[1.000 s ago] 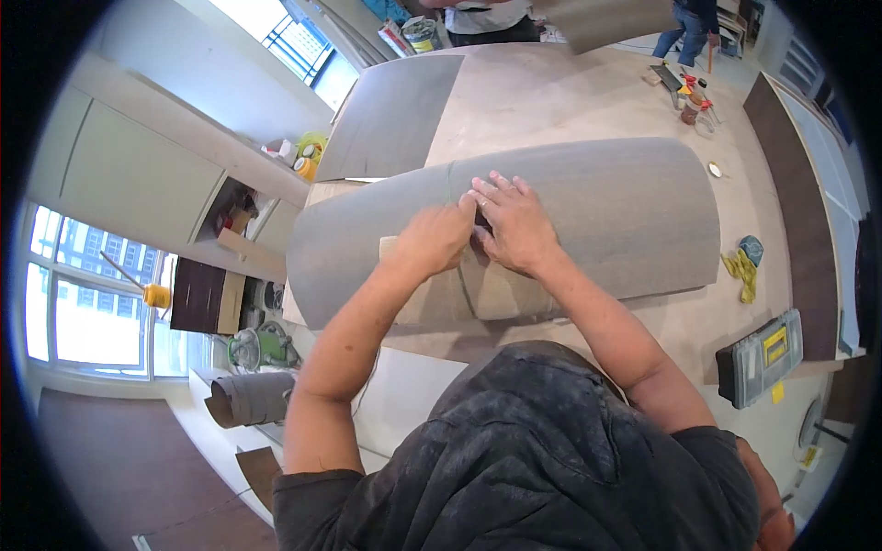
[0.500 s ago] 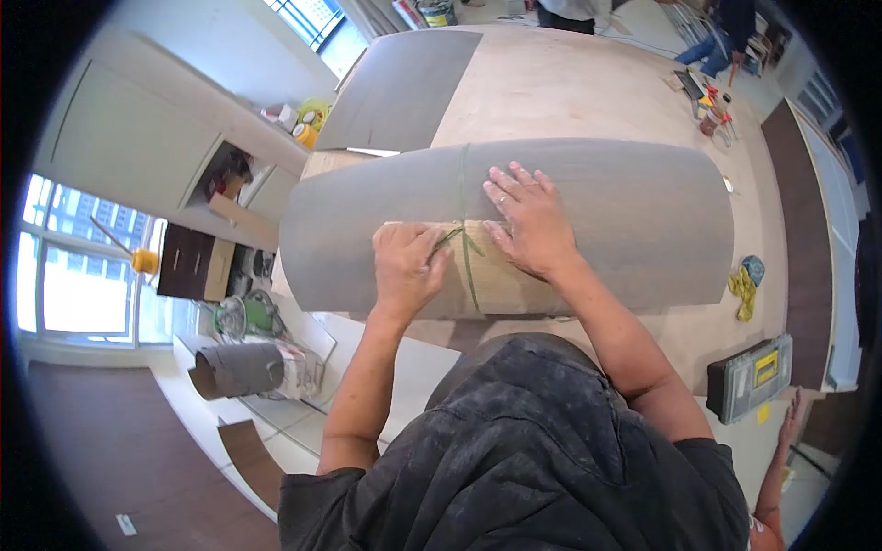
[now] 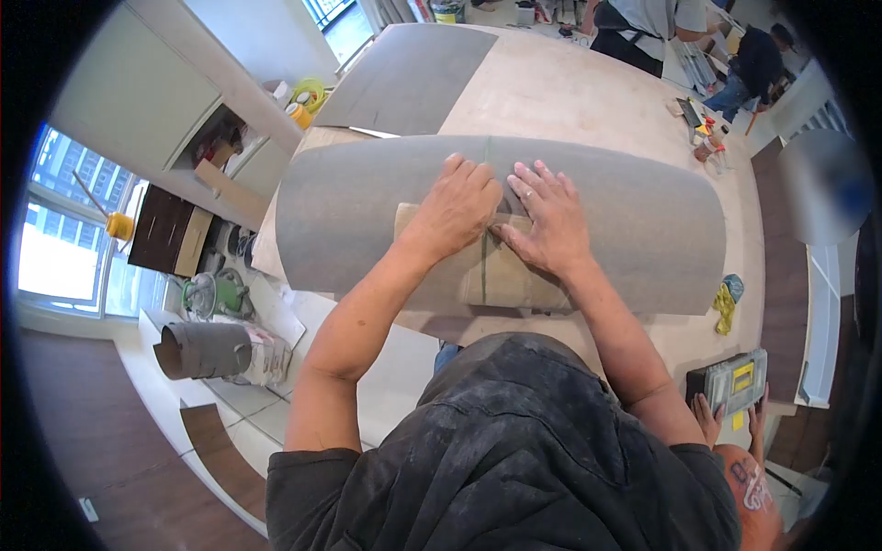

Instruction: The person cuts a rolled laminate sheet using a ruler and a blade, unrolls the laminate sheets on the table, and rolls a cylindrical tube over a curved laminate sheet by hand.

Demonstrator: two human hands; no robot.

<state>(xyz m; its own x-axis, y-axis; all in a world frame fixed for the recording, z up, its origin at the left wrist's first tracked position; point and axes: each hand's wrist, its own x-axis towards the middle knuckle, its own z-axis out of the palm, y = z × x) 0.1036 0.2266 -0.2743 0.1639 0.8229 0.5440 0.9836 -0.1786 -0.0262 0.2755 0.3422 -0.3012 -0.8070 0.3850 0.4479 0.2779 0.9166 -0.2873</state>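
Observation:
A curved grey sheet (image 3: 643,216) lies rolled across the wooden table, with a green string (image 3: 484,266) running around its middle. Tan cardboard (image 3: 528,286) sits against the roll under the string. My left hand (image 3: 459,207) is closed at the string, its fingers bent; what it pinches is hidden. Beside it my right hand (image 3: 548,216) rests on the roll with fingers spread, its thumb near the string.
A grey sheet (image 3: 413,78) lies on the table (image 3: 551,78) beyond the roll. Tools (image 3: 707,138) and a cloth (image 3: 726,308) are at the right. Another person's hands touch a toolbox (image 3: 732,381). Two people (image 3: 634,32) are at the back.
My left hand has moved right and up from the cardboard toward my right hand. My right hand stays spread on the roll. Another person's hands have come to the toolbox.

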